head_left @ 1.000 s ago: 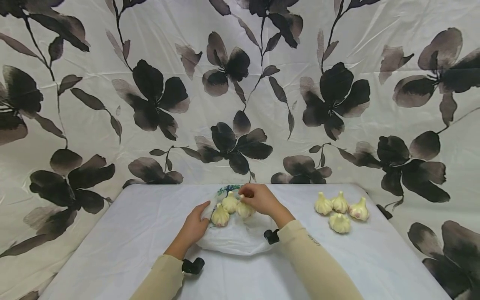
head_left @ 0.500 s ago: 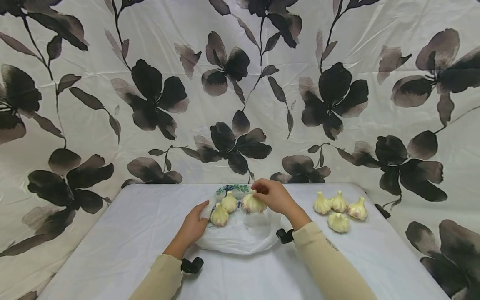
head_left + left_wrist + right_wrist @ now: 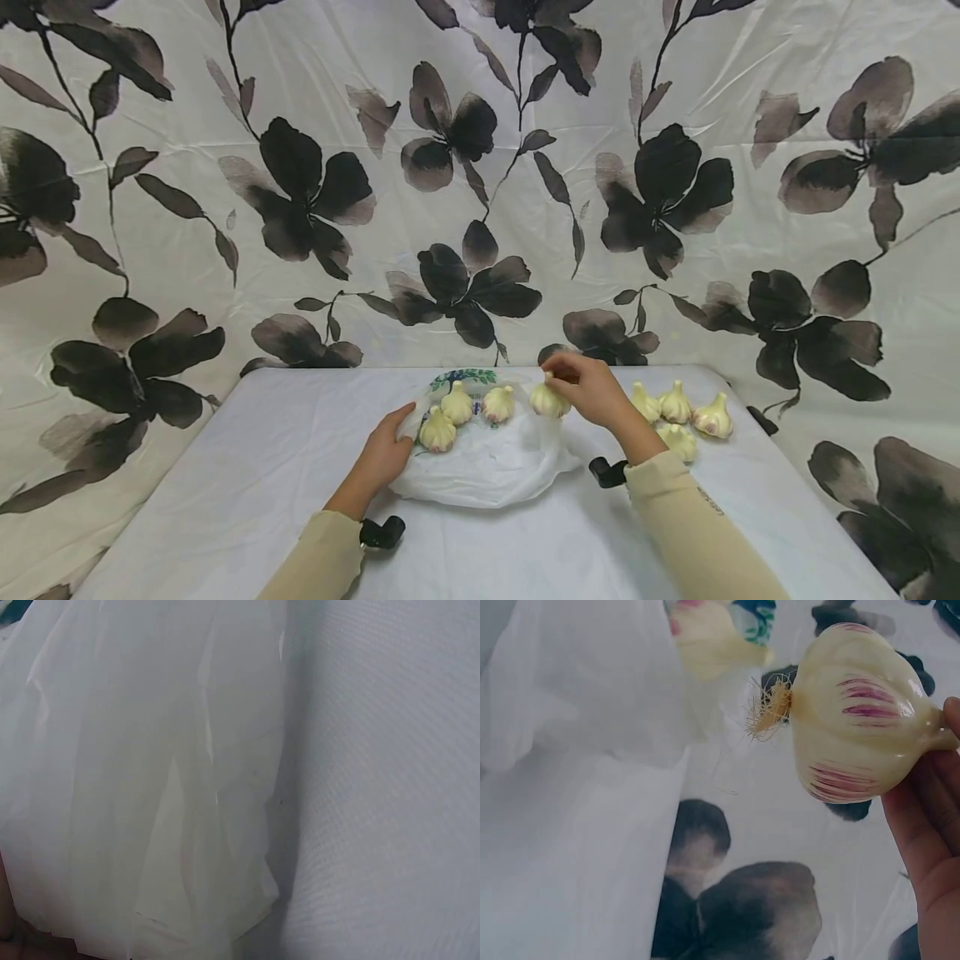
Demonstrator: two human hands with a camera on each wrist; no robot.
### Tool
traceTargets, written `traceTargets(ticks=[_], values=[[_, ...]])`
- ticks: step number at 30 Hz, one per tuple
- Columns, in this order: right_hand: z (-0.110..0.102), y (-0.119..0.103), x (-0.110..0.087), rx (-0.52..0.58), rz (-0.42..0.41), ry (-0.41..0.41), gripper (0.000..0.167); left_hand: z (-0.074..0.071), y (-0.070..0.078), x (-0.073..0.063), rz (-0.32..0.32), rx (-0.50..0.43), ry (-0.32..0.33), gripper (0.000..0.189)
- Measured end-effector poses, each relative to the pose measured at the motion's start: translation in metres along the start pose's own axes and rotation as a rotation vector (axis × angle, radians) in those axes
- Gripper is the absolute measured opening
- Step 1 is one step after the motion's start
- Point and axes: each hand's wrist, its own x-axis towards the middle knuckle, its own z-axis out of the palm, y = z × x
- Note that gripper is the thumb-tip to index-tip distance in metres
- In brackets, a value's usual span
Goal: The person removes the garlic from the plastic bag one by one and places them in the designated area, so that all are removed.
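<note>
My right hand (image 3: 596, 393) pinches a garlic bulb (image 3: 549, 402) by its stem, above the right rim of a white plastic bag (image 3: 487, 479). The right wrist view shows that bulb's pale, glossy, purple-streaked body and root tuft up close. My left hand (image 3: 386, 450) holds the bag's left edge between thumb and fingers; in the left wrist view the bag's side (image 3: 142, 765) hides most of that hand. Three more garlic bulbs lie within the bag's open mouth: a front-left one (image 3: 437, 432), one behind it (image 3: 457, 404) and one to the right (image 3: 498, 405).
On the right of the white-covered table (image 3: 247, 475), several garlic bulbs stand in a cluster, among them the rightmost bulb (image 3: 712, 417). My right forearm passes just in front of the group's left side. A floral cloth (image 3: 465, 208) hangs behind the table.
My right hand has carried one garlic bulb rightward from the bag's middle to its right rim, uncovering another bulb. The bag's right side has spread rightward. My left hand stays on the bag.
</note>
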Motion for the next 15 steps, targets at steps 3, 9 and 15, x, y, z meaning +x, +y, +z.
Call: traceTargets(ticks=[3,9,15], values=[[-0.009,0.005,-0.005,-0.004,0.010,0.027,0.019,0.000,0.000,-0.001,0.000,-0.005,-0.002,0.061],[-0.027,0.017,-0.014,-0.020,0.008,0.065,0.020,-0.002,0.001,-0.002,0.007,-0.001,-0.005,0.061],[-0.047,0.026,-0.024,-0.047,0.042,0.087,0.021,-0.001,0.000,-0.002,-0.008,0.007,-0.005,0.061]])
